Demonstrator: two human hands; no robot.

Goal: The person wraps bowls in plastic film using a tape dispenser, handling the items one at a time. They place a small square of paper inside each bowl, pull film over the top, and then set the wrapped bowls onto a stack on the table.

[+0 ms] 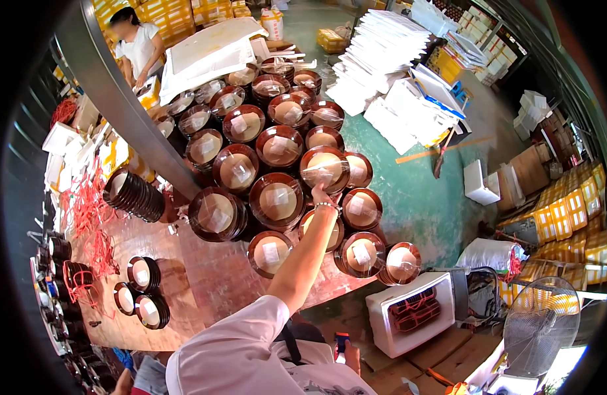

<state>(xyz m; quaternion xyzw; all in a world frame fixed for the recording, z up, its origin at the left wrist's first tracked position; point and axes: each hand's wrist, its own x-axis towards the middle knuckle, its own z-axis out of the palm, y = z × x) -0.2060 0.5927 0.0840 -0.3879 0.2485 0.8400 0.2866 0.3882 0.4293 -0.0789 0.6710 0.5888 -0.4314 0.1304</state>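
Note:
My left hand (324,193), with a beaded bracelet at the wrist, reaches out and grips the near rim of a film-wrapped brown bowl stack (324,167). Its thumb lies over the rim; the other fingers are mostly hidden. Around it stand several more wrapped stacks of brown bowls with beige centres, many bearing white labels, such as one stack (277,197) just to the left and another stack (361,208) to the right. Low by my body, my right hand (351,358) holds a small blue-and-orange object (341,340), too partly seen to name.
A metal post (130,103) rises at the left of the table (209,276). Red twine (93,207) lies tangled on the left. Beside the table are a white foam box (377,321) and a fan (540,326). Another person (144,47) works at the far left; a blue-gloved hand (125,359) shows below.

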